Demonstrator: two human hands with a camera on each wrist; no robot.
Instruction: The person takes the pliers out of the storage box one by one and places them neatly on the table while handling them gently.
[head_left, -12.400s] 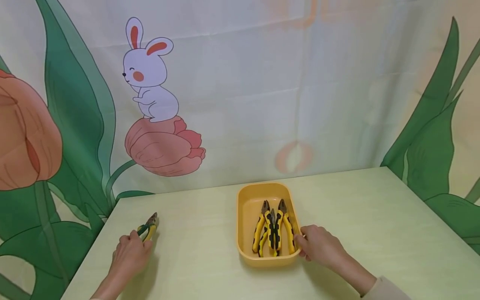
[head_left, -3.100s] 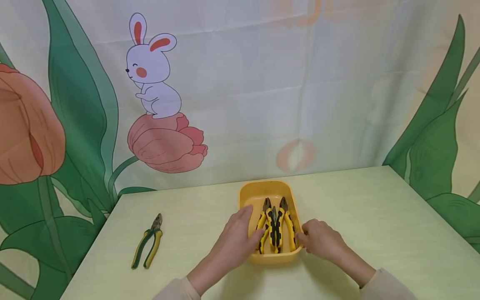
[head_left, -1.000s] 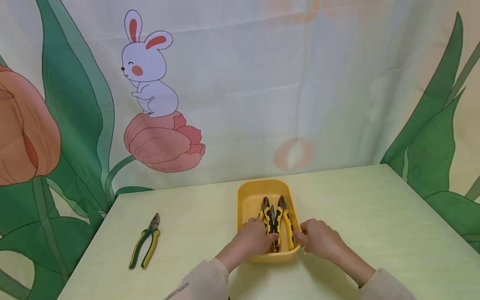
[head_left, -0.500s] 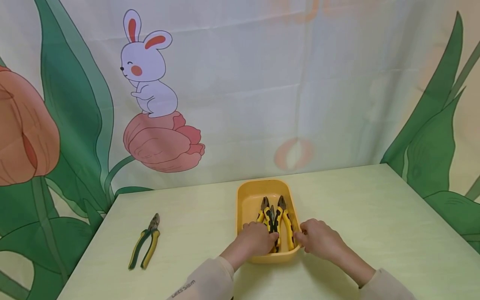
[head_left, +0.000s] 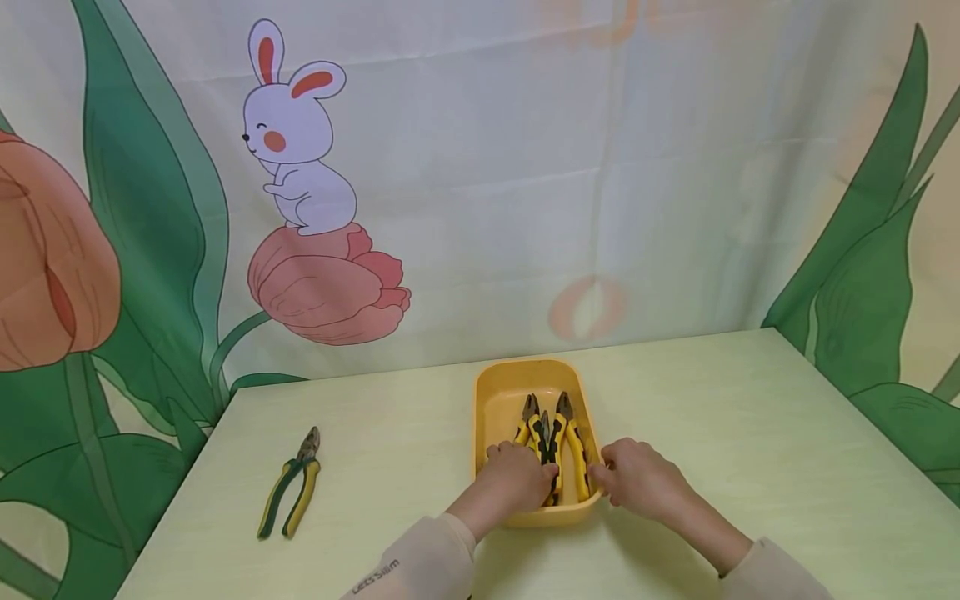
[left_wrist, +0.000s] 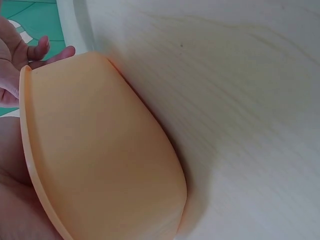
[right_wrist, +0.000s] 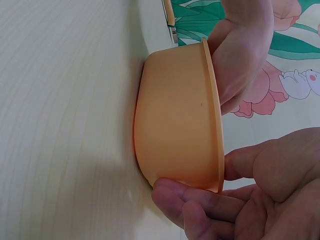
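A yellow plastic bin stands on the table, several yellow-and-black pliers lying inside it, jaws toward the back. My left hand reaches into the bin with bent fingers round the handles of the leftmost pliers; its thumb lies across them and its fingertips are hidden. The wrist views hide that grip behind the bin wall. At the bin's right front corner my right hand pinches the rim, thumb inside and fingers beneath the outside. Another pair of pliers lies along the bin's right side.
Green-and-yellow pliers lie on the left of the pale table, handles toward me. Behind the table hangs a cloth printed with a rabbit and tulips.
Earlier, my left hand let go of the green-and-yellow pliers on the left, then moved right into the bin and lowered onto the pliers. Over the last half second both hands barely move.
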